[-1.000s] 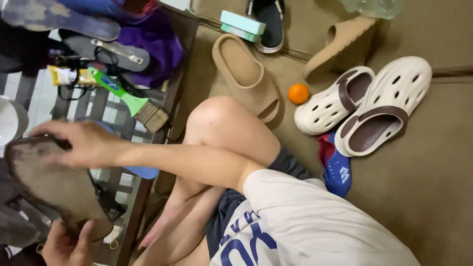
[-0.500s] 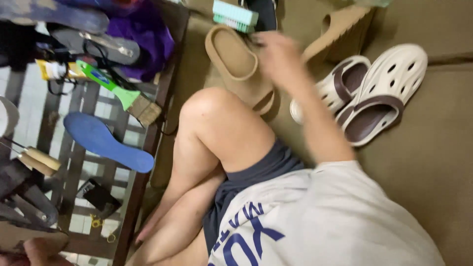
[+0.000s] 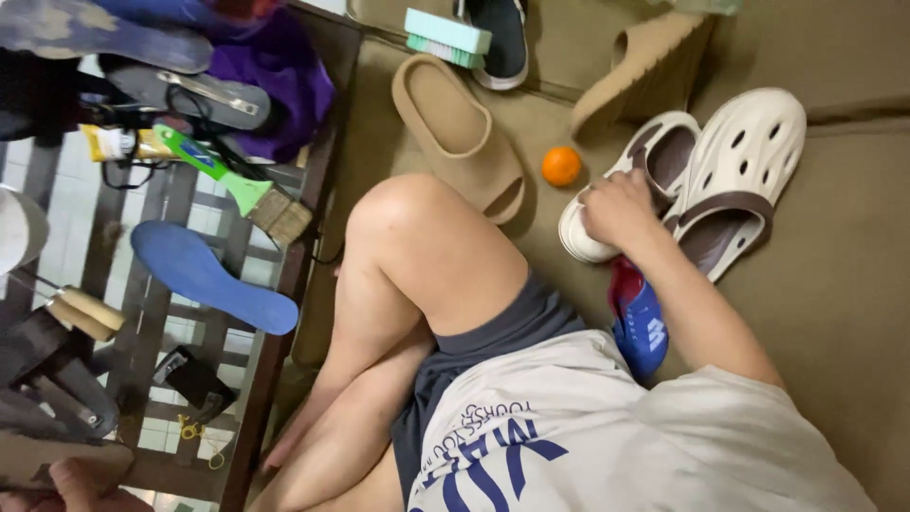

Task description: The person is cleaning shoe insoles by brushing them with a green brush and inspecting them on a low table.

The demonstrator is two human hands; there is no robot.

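My right hand [image 3: 618, 210] reaches out over the tan floor and curls its fingers on the rim of a white clog with a brown lining [image 3: 654, 156]. A larger matching white clog [image 3: 744, 166] lies right beside it. A blue shoe [image 3: 641, 322] lies under my forearm. My left hand [image 3: 83, 482] shows only partly at the bottom left corner, gripping a flat brown sole piece [image 3: 52, 460]. A blue insole [image 3: 213, 275] lies on the slatted wooden table [image 3: 275, 365].
A green-handled brush [image 3: 237, 185], wooden-handled tools [image 3: 81, 313], a purple cloth [image 3: 280, 85] and dark insoles crowd the table. On the floor are two tan slides [image 3: 460, 133] [image 3: 645, 66], an orange ball [image 3: 561, 166], a mint scrub brush [image 3: 447, 33] and a dark shoe [image 3: 502, 38]. My bent knee [image 3: 408, 237] is in the middle.
My right hand left the brown sole on the table, swung right across the tan slide and came down on the white clog. The blue insole is now uncovered.
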